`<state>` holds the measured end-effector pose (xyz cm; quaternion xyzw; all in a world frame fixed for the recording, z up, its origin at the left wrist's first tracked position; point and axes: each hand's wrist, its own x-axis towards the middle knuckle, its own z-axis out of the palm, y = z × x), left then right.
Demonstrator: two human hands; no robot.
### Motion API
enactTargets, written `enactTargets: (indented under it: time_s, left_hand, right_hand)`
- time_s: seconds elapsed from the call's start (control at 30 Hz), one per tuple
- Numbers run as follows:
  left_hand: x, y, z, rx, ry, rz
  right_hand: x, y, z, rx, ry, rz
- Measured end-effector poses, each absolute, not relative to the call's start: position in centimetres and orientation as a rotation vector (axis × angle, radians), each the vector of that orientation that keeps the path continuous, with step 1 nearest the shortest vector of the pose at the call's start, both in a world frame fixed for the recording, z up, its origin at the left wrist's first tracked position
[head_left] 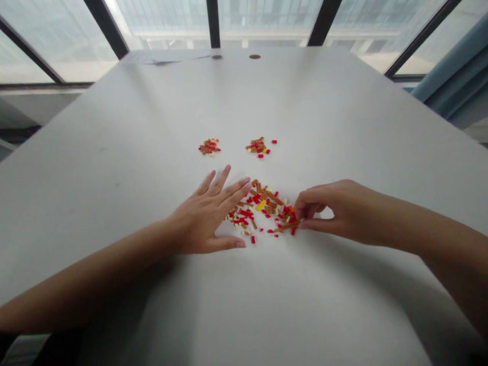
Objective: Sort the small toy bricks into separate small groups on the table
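A loose pile of small building bricks (271, 207), in red, brown, yellow and cream, lies on the white table (244, 300) between my hands. My left hand (208, 216) is flat and open at the pile's left side, its fingers spread and the fingertips over the nearest bricks. At the right edge of the pile, my right hand (324, 208) has its fingers curled and its thumb brought toward them in a pinch, touching the bricks there. What sits between those fingertips is too small and hidden to make out.
Two smaller brick heaps lie farther back: a left heap (209, 147) and a right heap (258, 146), with a single red brick (274, 142) beside it. Two round holes are near the table's far edge. Windows stand behind, and a blue curtain (453, 71) hangs at right.
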<state>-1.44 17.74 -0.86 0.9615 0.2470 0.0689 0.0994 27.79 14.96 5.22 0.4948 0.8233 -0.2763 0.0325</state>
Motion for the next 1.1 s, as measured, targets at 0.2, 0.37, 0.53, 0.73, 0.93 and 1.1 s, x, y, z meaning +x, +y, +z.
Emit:
enactTargets:
  time_s: [0.2, 0.37, 0.53, 0.73, 0.93, 1.1]
  left_hand:
    - [-1.8, 17.8, -1.2, 2.792, 0.998, 0.377]
    - [-1.9, 17.9, -1.5, 2.816, 1.033, 0.323]
    - [-1.8, 17.9, -1.6, 2.88, 0.793, 0.34]
    - [-2.0, 18.0, -1.1, 2.868, 0.643, 0.525]
    - [-2.2, 18.1, -0.6, 2.973, 0.504, 0.754]
    - [-2.2, 18.2, -0.8, 2.973, 0.545, 0.741]
  right_hand:
    - [28.0, 14.9, 5.2, 1.534, 2.568, -0.863]
    - [28.0, 14.9, 5.0, 1.542, 2.609, -0.849]
    - [28.3, 15.0, 4.8, 1.53, 2.679, -0.811]
    - [28.2, 14.9, 4.9, 1.519, 2.768, -0.8]
    - [28.1, 14.9, 4.6, 1.538, 2.814, -0.745]
    - [28.0, 14.9, 4.6, 1.593, 2.85, -0.703]
